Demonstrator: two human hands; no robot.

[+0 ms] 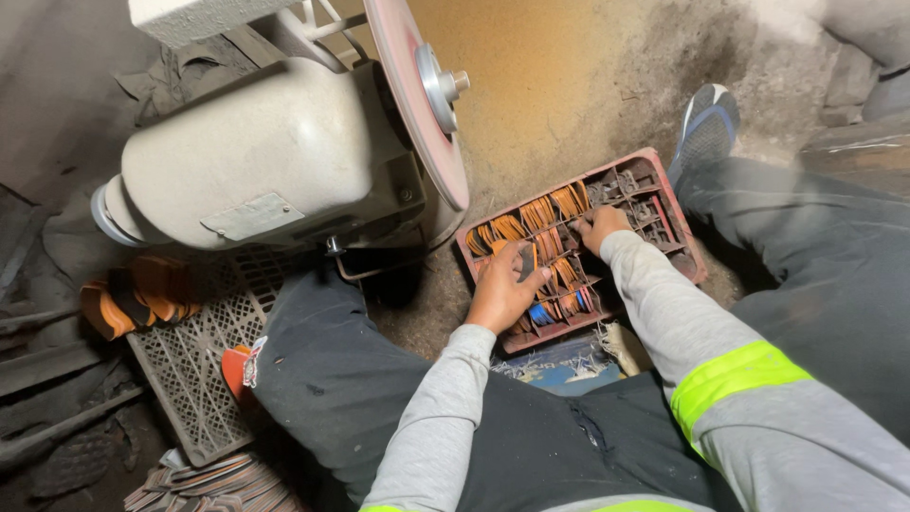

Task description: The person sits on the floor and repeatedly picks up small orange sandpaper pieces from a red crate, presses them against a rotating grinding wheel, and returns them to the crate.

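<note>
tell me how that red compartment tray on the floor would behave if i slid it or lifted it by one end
The red tray looks rigid, with moulded dividers, so it would probably slide in one piece over the dusty floor. Its cells are packed with thin orange pieces standing on edge; tilting it would likely spill them. The left hand and right hand rest in it.

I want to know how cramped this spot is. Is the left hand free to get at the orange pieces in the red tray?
Probably yes: the left hand already rests on the orange pieces in the red tray, with nothing between; the grinding wheel sits higher, off to the side.
</note>
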